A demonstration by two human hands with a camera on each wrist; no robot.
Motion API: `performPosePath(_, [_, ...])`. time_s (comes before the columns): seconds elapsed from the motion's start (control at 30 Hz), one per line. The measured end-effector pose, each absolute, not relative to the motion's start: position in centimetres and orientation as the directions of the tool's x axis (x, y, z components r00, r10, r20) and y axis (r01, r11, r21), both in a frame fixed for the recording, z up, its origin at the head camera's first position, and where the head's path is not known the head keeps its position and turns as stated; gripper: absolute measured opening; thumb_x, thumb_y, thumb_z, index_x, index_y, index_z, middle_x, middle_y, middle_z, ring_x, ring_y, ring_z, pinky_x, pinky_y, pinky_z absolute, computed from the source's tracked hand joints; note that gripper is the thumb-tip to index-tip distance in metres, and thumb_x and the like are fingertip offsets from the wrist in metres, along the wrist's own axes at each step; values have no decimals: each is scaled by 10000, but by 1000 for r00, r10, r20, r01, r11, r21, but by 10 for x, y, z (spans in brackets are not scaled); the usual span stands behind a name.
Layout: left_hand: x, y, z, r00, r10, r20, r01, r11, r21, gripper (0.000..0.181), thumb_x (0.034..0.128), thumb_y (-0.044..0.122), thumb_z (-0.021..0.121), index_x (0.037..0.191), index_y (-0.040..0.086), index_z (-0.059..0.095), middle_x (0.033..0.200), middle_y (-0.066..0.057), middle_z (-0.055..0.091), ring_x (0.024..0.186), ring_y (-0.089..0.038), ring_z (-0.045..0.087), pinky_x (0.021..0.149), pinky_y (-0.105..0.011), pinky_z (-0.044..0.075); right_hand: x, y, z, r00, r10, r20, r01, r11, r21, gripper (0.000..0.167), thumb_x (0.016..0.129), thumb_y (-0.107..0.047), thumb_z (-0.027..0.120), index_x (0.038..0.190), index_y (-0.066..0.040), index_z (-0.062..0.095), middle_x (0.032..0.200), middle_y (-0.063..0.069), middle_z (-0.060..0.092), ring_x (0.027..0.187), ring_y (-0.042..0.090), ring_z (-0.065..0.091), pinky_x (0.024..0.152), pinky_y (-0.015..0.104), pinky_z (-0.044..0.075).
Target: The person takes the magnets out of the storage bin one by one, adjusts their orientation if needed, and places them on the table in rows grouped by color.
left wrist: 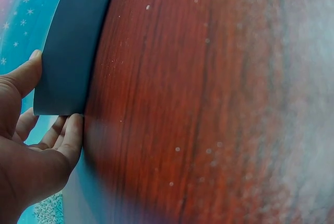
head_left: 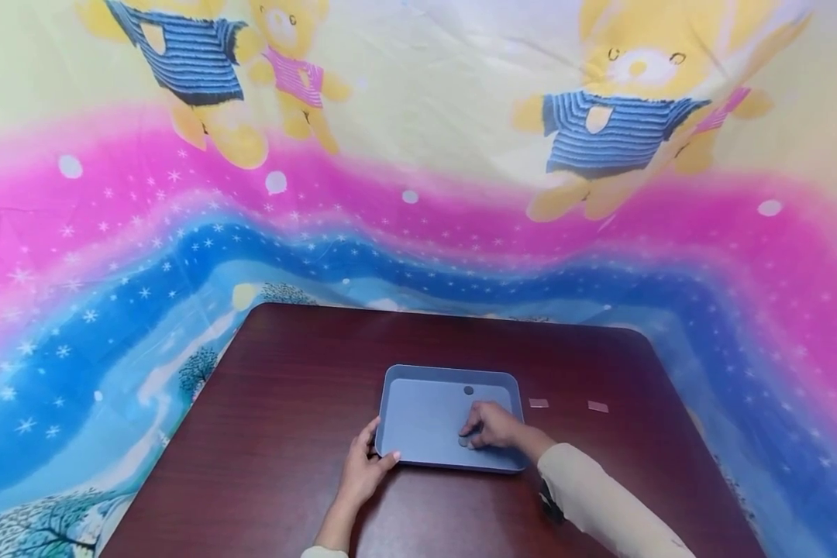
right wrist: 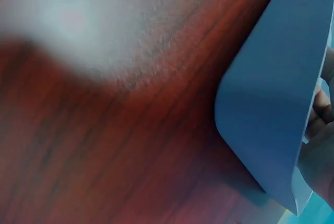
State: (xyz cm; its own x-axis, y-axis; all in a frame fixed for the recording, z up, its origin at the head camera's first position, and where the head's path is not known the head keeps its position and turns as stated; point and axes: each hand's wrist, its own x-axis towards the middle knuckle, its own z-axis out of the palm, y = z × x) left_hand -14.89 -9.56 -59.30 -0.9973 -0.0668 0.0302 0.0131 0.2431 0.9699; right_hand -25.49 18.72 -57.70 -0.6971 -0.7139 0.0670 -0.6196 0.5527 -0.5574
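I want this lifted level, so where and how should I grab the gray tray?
Probably best to take the tray by its two short end walls, coming from left and right together, thumbs over the rim. The raised wall runs around the flat bottom, giving an edge to pinch, and holding opposite ends should keep it level.

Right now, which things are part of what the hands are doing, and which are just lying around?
Part of the job:
left hand, gripping the tray
right hand, inside the tray
small grey disc at its fingertips
dark disc in the tray, probably

Seemingly just lying about:
small flat piece right of the tray
another flat piece, farther right
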Motion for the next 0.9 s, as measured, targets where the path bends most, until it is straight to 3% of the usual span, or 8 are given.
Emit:
performPosePath(0.23, [-149,-96,-593,-997,-67,28,12,231,973,720,766,120,771,1387,51,414,1191,-274,436,963,-346,554,699,-284,499,-247,186,-582,-701,-703,120,-636,540,-551,278,658,-149,829,927,-113,764,845,-92,486,753,58,457,642,225,409])
performPosePath(0.37, [-148,-96,-593,-996,-81,25,5,243,970,718,756,116,778,1381,59,427,1178,-264,451,944,-339,555,689,-280,494,-244,185,-583,-691,-706,155,-652,516,-556,247,670,-154,823,902,-94,765,853,-70,467,761,55,448,646,217,403])
performPosePath(0.9, [-147,-96,-591,-997,-69,34,17,236,972,717,766,116,770,1383,36,414,1187,-289,436,964,-354,554,700,-267,500,-242,185,-586,-745,-651,148,-592,543,-595,225,643,-146,850,844,-88,766,820,-74,467,752,65,450,657,235,406])
